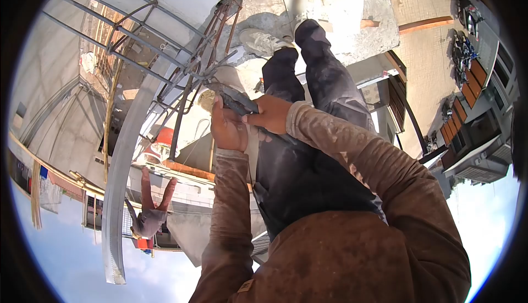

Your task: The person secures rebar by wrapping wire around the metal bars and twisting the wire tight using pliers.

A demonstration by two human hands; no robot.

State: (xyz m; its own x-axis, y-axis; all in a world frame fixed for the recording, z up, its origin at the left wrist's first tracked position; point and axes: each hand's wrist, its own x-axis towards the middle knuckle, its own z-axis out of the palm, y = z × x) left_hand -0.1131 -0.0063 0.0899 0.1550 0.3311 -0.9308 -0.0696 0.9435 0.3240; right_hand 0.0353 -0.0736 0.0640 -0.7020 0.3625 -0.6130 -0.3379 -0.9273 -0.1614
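My right hand [268, 113] is closed around the near end of a dark grey, elongated object [235, 100], whose kind I cannot make out. Close beside it, my left hand [228, 129] has its fingers curled against the same object, with the thumb side up. The object's far end reaches toward a bundle of steel reinforcing bars [201, 72], which rises just past my hands. Whether it touches the bars is unclear. Both hands are above my dark trousers.
A reinforcing-bar cage [135, 30] extends to the upper left. Beside it runs a long grey metal channel [114, 204]. My dusty shoes [264, 41] stand on a concrete ledge [379, 28]. A red-and-white bucket [164, 138] and another person [149, 217] are lower left; parked motorbikes [463, 50] are far right.
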